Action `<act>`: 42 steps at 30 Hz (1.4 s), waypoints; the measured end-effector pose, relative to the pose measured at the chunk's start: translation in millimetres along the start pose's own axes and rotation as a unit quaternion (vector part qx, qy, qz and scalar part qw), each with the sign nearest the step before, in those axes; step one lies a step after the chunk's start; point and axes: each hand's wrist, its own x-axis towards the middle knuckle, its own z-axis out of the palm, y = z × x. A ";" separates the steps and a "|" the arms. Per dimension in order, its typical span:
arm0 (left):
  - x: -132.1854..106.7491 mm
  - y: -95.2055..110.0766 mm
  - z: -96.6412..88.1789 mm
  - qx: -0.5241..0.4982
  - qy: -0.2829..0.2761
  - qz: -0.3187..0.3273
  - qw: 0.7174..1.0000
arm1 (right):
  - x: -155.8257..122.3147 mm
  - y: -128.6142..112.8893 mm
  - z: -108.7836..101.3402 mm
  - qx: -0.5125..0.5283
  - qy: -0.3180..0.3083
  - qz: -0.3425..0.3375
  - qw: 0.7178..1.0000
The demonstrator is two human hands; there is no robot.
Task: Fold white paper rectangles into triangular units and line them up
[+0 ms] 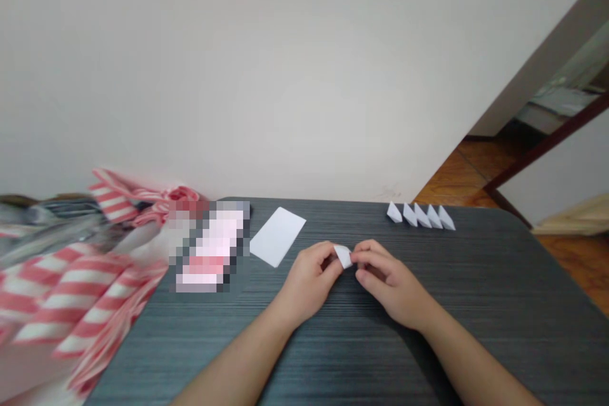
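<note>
A small folded piece of white paper is held up just above the dark table, between my two hands. My left hand pinches it from the left with thumb and fingers. From the other side, the curled fingers of my right hand grip its right edge at the fingertips; the exact contact of the thumb is hard to make out. To the left of my hands lies a stack of white paper sheets. Several folded white paper pieces stand in a row at the back right.
The dark, wood-grained table meets a pale wall at the back. A pixelated flat item lies at the table's left. Red-and-white striped cloth is heaped along the left edge. Tiled floor shows at the right.
</note>
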 end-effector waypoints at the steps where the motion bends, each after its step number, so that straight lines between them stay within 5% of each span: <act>1: 0.0 -0.2 -0.2 -0.002 0.000 0.001 1.000 | 0.2 0.5 -0.2 -0.004 0.003 -0.001 1.000; 42: -0.9 3.4 -0.7 -0.013 -0.006 0.014 1.000 | 1.2 -1.8 -2.0 -0.013 0.001 -0.008 1.000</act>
